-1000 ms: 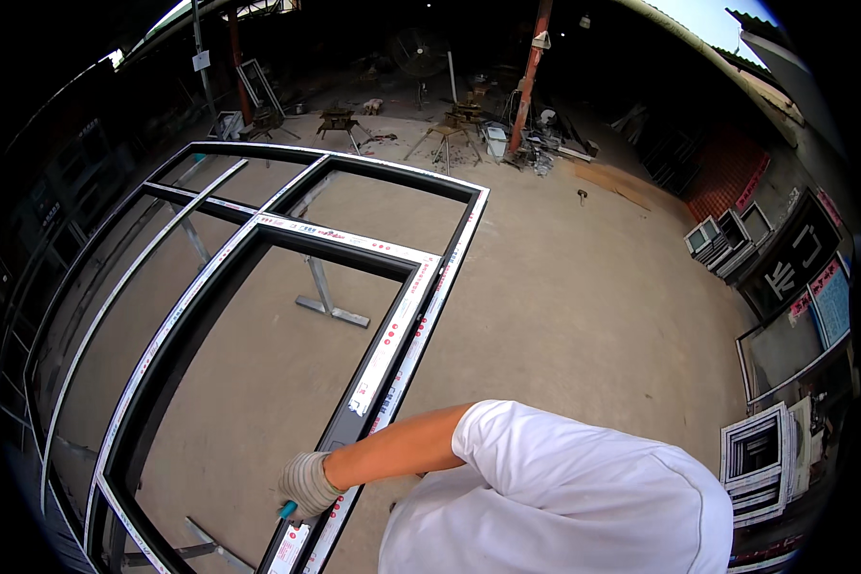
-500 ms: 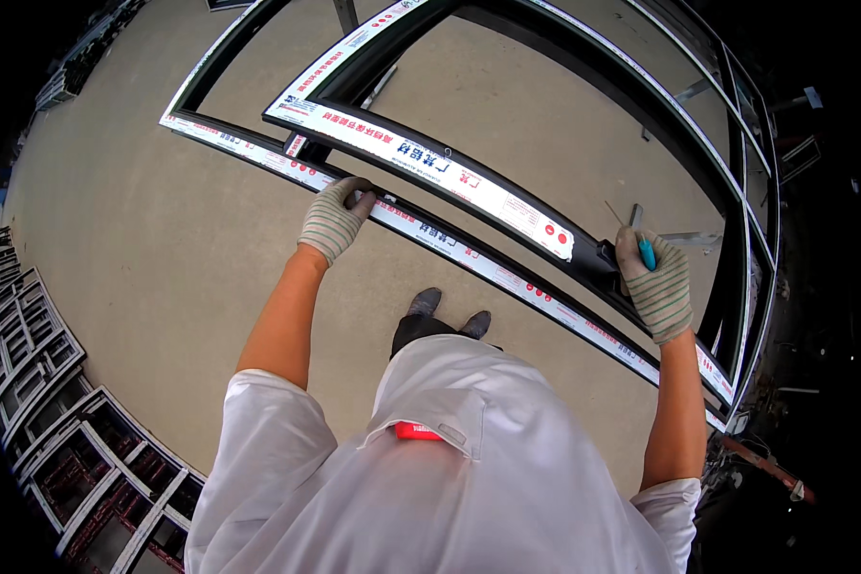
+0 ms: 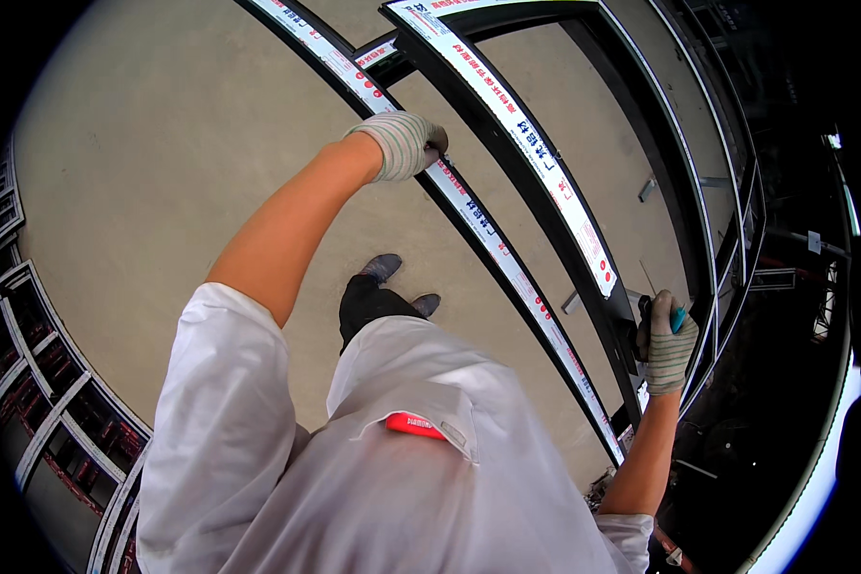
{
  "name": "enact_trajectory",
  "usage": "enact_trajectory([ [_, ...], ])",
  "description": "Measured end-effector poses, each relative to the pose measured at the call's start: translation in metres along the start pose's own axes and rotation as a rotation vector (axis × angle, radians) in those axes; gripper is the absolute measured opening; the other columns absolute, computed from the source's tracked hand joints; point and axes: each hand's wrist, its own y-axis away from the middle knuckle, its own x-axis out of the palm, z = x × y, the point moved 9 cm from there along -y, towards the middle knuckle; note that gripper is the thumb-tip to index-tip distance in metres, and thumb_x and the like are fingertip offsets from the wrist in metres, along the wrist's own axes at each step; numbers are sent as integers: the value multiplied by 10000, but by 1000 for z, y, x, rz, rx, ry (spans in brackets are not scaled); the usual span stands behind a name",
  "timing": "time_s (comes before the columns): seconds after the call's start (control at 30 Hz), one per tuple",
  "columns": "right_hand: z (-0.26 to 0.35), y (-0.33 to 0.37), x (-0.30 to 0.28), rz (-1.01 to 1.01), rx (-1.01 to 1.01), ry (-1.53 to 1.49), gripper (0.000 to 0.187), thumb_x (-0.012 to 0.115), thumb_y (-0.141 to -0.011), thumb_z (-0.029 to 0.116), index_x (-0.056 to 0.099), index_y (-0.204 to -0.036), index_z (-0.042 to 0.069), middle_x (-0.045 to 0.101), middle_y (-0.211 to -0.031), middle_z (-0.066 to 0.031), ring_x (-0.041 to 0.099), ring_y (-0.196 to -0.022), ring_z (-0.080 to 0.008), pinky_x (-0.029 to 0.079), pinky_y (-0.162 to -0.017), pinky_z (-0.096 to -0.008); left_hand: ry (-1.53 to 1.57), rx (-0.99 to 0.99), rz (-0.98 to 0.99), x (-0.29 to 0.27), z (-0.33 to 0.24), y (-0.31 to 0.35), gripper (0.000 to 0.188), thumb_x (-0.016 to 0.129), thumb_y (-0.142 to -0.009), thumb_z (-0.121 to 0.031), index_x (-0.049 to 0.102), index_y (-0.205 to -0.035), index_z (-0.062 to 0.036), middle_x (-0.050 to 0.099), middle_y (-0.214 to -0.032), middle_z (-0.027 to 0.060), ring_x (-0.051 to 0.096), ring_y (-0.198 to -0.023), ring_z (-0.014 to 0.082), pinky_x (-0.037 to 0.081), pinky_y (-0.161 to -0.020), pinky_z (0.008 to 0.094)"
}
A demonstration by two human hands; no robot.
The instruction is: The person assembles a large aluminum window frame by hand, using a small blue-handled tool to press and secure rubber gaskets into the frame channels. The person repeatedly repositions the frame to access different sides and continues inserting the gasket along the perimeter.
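My left hand [image 3: 402, 145], in a striped knit glove, is closed with its fingers curled over the near rail of a black window frame [image 3: 496, 241] covered in white printed film. Beyond that rail, a film-covered sash [image 3: 534, 142] stands at an angle to the frame, a gap between them. My right hand [image 3: 672, 342], gloved too, is closed around a screwdriver with a teal handle [image 3: 678, 319]; its thin shaft points up and away. That hand is beside the sash's near right end, close to a black fitting [image 3: 644, 320]. The fingertips of both hands are partly hidden.
Stacked window frames [image 3: 53, 383] lie along the left edge. Under the work is a plain tan floor [image 3: 163, 163], with my shoes [image 3: 383, 268] on it. More frame bars [image 3: 737, 191] run along the right, next to a dark, cluttered area.
The whole view has turned, so the frame and sash now slope more steeply. Both hands keep their holds, the left on the frame rail and the right on the screwdriver.
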Motion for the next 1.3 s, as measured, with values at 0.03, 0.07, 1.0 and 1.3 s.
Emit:
enact_trajectory([
  [0.03, 2, 1, 1, -5, -10, 11, 457, 673, -1011, 449, 623, -701, 117, 524, -484, 15, 444, -398, -56, 300, -399, -234, 4, -9, 16, 1, 2, -2, 327, 586, -972, -237, 728, -1243, -122, 762, -995, 156, 732, -859, 301, 577, -813, 389],
  [0.07, 0, 1, 1, -1, 6, -2, 449, 658, -1022, 445, 621, -715, 119, 518, -483, 15, 430, -388, -56, 285, -390, -238, -1, -15, 41, -1, 0, -3, 323, 584, -972, -236, 730, -1239, -125, 758, -980, 154, 732, -818, 288, 581, -783, 391],
  [1.0, 5, 4, 8, 84, -18, -26, 436, 637, -1040, 456, 558, -759, 132, 452, -538, 34, 396, -417, -71, 255, -409, -259, 78, -63, 282, 5, 7, -20, 333, 527, -989, -186, 720, -1236, -73, 734, -865, 114, 713, -559, 223, 585, -517, 350],
  [1.3, 7, 6, 8, 84, -15, -10, 445, 630, -1041, 471, 551, -753, 140, 452, -534, 33, 399, -420, -70, 253, -412, -255, 44, 83, 157, -4, -9, -4, 315, 495, -1007, -152, 718, -1220, -87, 735, -911, 115, 710, -571, 228, 577, -577, 368],
])
